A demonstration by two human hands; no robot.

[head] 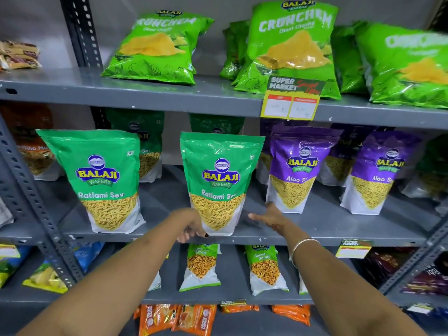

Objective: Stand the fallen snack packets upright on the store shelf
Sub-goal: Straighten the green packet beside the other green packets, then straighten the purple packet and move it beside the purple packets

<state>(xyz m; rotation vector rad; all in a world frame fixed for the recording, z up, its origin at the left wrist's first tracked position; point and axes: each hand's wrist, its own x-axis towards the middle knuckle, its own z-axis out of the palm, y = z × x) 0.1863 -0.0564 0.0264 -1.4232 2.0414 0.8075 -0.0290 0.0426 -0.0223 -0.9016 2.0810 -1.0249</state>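
Currently both hands flank the green plastic Ratlami Sev pouch (219,183), which stands upright mid-row on the grey metal middle shelf (315,236). Left hand (191,226) sits at the pouch's lower left corner, fingers curled loosely, gripping nothing. Right hand (269,215) is just beside its lower right, fingers spread open. A second matching green pouch (101,180) stands upright to the left, purple Aloo Sev pouches (297,170) to the right.

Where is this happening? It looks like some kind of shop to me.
Most likely a small supermarket's snack aisle. Grey metal shelves hold rows of branded packets, such as the Ratlami Sev packet, and a yellow price tag printed "Super Market" is clipped to a shelf edge.
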